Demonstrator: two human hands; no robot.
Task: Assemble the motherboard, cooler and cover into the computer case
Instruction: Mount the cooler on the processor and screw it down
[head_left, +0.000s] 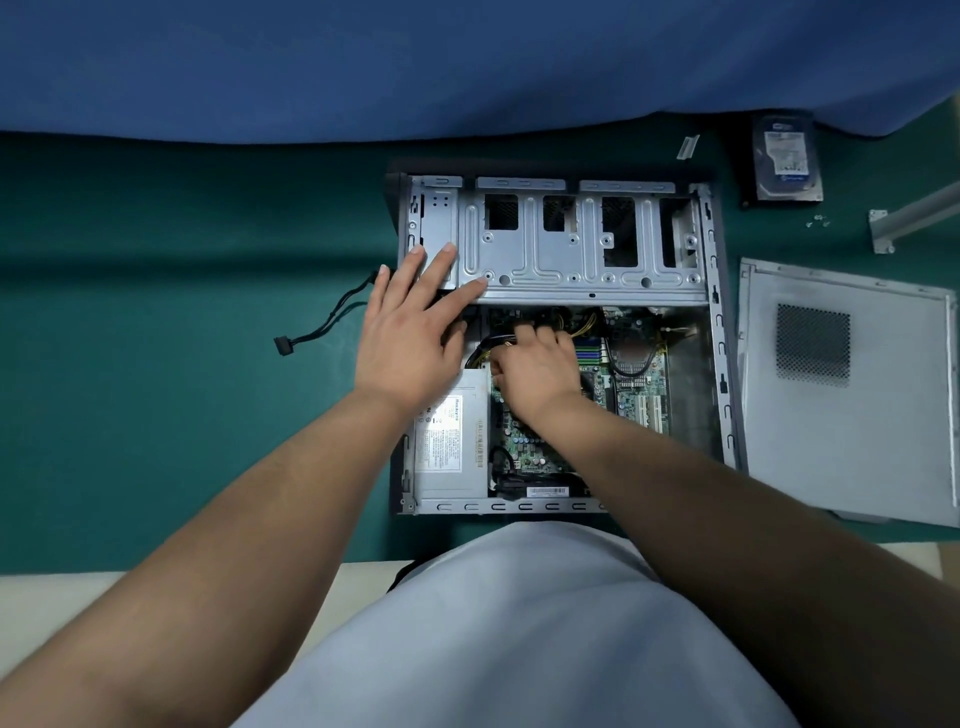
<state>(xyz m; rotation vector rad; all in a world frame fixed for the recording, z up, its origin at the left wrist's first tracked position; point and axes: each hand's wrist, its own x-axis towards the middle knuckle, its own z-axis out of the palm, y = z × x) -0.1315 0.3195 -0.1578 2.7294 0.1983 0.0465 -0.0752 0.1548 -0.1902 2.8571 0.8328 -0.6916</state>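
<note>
The computer case lies on its side on the green tabletop, its open side facing up, a grey metal box with slotted rims. Its far half is covered by a silver drive cage with stamped ribs, screw holes and square cut-outs. In the near half the green motherboard sits flat on the bottom, beside a grey power supply at the near left corner; the supply's white label carries print too small to read. The left hand lies flat with fingers straight and spread, pressing on the left end of the drive cage. The right hand reaches inside over the board, fingers curled down among yellow and black wires; whether it grips anything cannot be told. A black cable trails out over the case's left edge onto open green tabletop. To the right the grey cover with a mesh vent lies flat, just beside the case. Beyond it sit a hard drive with a blue-and-white label, unreadable, some small screws and a metal bracket.
</note>
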